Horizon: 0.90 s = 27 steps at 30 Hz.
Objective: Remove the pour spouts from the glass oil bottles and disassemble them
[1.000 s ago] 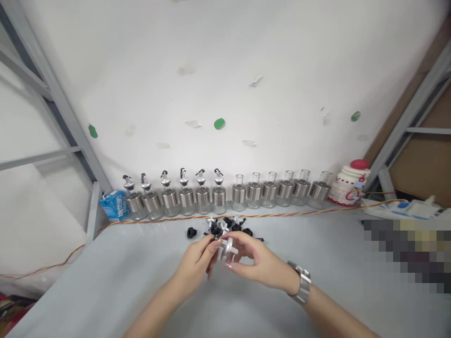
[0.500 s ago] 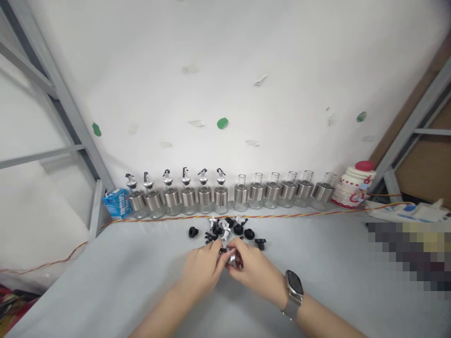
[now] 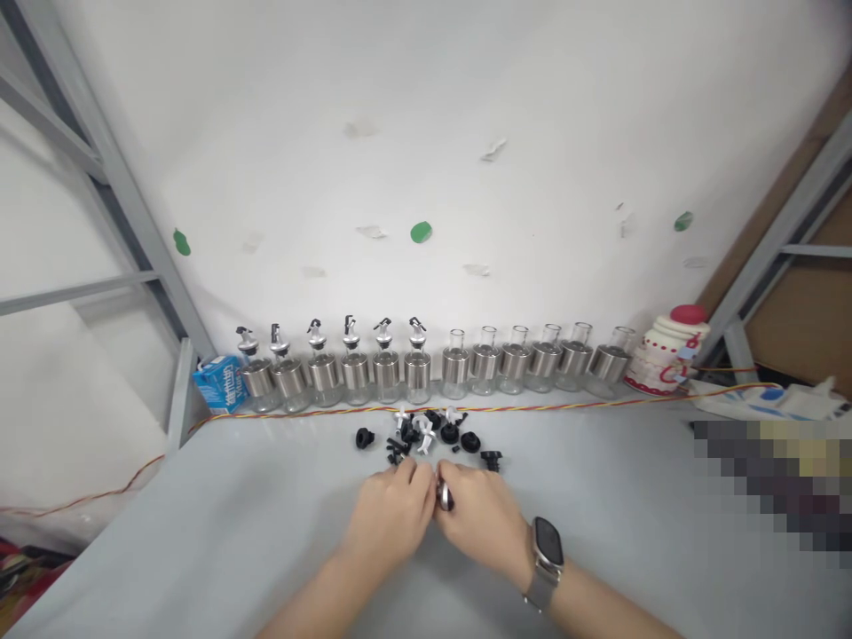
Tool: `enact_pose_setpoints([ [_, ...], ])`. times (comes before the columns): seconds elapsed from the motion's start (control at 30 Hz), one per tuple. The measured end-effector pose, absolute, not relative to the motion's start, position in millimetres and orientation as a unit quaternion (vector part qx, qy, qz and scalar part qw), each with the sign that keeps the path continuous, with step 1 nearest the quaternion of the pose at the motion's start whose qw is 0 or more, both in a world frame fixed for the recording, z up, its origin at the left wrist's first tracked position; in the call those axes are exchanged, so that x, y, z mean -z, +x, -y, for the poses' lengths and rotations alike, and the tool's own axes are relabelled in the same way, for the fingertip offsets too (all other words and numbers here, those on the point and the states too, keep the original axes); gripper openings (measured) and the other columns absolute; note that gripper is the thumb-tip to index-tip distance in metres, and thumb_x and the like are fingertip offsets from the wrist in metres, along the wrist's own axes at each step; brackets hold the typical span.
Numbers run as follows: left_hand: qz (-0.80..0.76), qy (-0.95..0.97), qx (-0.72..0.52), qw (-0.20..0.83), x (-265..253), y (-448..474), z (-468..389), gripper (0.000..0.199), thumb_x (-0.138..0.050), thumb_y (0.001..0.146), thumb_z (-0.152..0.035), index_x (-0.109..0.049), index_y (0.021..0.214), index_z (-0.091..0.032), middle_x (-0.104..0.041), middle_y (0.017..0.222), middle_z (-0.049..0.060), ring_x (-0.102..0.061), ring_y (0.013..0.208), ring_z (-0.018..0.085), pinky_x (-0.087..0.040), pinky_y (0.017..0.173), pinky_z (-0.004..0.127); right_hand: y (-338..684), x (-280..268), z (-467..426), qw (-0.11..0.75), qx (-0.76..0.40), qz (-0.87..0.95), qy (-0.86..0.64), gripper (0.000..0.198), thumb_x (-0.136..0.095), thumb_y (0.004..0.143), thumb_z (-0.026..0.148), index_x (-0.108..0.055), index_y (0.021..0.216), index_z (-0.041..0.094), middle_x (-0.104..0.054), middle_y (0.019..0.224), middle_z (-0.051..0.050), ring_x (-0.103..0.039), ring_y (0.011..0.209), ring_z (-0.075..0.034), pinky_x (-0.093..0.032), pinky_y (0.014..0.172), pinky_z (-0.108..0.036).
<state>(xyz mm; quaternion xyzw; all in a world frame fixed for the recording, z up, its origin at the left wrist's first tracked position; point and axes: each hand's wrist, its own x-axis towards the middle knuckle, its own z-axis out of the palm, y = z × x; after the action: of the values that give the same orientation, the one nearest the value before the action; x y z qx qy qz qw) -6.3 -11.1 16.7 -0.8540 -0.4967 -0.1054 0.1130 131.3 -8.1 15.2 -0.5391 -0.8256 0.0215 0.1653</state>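
Observation:
My left hand (image 3: 394,506) and my right hand (image 3: 480,515) meet low in the middle of the view, fingers closed. Between them is a silver-and-black pour spout (image 3: 445,495); only its rounded silver edge and dark underside show by my right fingers. My left fingers press against its other side, where the rest is hidden. Just beyond the hands lie loose spout parts: silver spout heads (image 3: 426,435), black stoppers (image 3: 470,441) and small black pieces (image 3: 398,446). One black stopper (image 3: 365,437) lies apart on the left, another (image 3: 491,460) on the right.
Against the wall stand several glass bottles with steel bands, spouts fitted on the left ones (image 3: 355,368) and open necks on the right ones (image 3: 516,359). A blue carton (image 3: 221,384), a red-lidded jar (image 3: 666,351) and a twisted cord (image 3: 532,407) are also on the grey table (image 3: 219,515).
My hands have turned and drawn closer together around the spout. The spout's silver part has rotated and its black piece at my left fingers is now covered.

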Motion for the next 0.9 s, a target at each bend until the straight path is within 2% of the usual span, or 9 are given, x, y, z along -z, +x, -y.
enact_pose_setpoints([
  [0.23,0.489,-0.865,0.066,0.093,-11.7,-2.4,12.6,0.015,-0.036,0.077,-0.008,-0.048,0.078,-0.017,-0.057,0.074,0.005,-0.056,0.063,0.018,-0.042,0.054,0.026,123.6,-9.2,13.1,0.159,0.003,0.807,-0.569,0.005,-0.047,0.070,0.014,-0.051,0.070,0.018,-0.064,0.064,-0.005,-0.058,0.055,-0.017,-0.016,0.047,-0.028],
  [0.53,0.536,-0.839,0.053,0.079,-18.0,-2.6,13.9,0.019,-0.031,0.085,-0.017,-0.049,0.078,-0.018,-0.059,0.070,0.004,-0.059,0.058,0.019,-0.041,0.048,0.025,120.8,-8.1,13.1,0.170,0.028,0.794,-0.582,0.006,-0.048,0.070,0.016,-0.053,0.068,0.018,-0.063,0.064,-0.003,-0.058,0.056,-0.016,-0.020,0.048,-0.027],
  [0.9,0.501,-0.860,0.066,0.066,-8.9,-2.7,14.9,0.020,-0.035,0.078,-0.008,-0.052,0.076,-0.017,-0.059,0.069,0.005,-0.058,0.061,0.020,-0.043,0.052,0.028,115.6,-1.9,16.8,0.140,0.067,0.802,-0.577,0.007,-0.049,0.067,0.013,-0.055,0.066,0.017,-0.062,0.060,-0.006,-0.056,0.054,-0.019,-0.020,0.047,-0.028],
])
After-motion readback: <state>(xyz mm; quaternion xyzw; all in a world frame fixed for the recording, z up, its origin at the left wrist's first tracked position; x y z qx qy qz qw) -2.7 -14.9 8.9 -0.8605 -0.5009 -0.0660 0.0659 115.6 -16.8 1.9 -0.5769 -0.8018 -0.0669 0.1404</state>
